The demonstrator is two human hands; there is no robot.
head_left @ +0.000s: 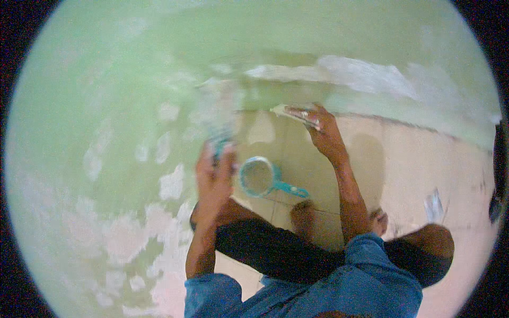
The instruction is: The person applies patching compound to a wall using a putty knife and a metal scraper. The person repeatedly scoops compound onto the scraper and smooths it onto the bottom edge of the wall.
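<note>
One left hand [214,175] and one right hand [324,132] made two hands. One blurry tool [220,139] and one flat tool [300,115] made two tools. There was one blue pot [275,177], two feet [303,217] and one shirt [360,281].

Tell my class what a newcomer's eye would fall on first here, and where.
The green wall, blotched with white patches, fills the left and top. Near the middle, a round turquoise pot with a handle sits on the pale floor. To its left, the left hand grips a blurred tool; to its upper right, the right hand holds a flat tool.
</note>
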